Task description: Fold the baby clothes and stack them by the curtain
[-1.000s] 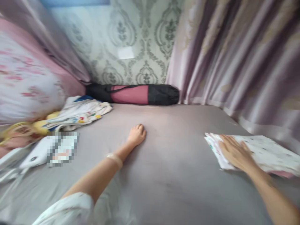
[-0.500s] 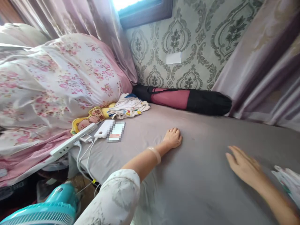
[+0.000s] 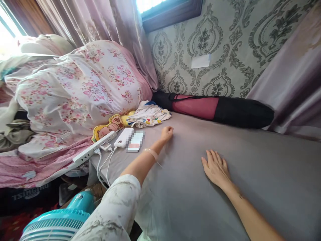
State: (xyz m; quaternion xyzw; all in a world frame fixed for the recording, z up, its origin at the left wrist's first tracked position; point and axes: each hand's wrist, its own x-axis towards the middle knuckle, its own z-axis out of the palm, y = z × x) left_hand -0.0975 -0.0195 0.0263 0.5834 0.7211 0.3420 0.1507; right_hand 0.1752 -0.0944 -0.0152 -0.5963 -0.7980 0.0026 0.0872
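Note:
My left hand (image 3: 166, 134) is over the grey bed sheet (image 3: 185, 201), just in front of the crumpled patterned cloth (image 3: 150, 115). Its fingers are curled together, and what they hold, if anything, is hidden. A pale bangle (image 3: 151, 154) circles that forearm. Farther right, my right hand (image 3: 216, 169) lies palm down on the sheet, fingers stretched out and a little apart, with nothing in it. Left of my left hand are a phone with a blurred screen (image 3: 135, 140) and a white power bank (image 3: 124, 137).
A white power strip (image 3: 94, 147) with plugged-in cables lies along the bed's left edge. Below it stands a turquoise fan (image 3: 80, 202). A black and red long bag (image 3: 240, 110) rests against the wall. Floral bedding (image 3: 82, 80) is heaped at the left.
My left hand has moved left, nearer the patterned cloth, and its fingers have drawn together. My right hand has come left and now lies flat. The view has turned left.

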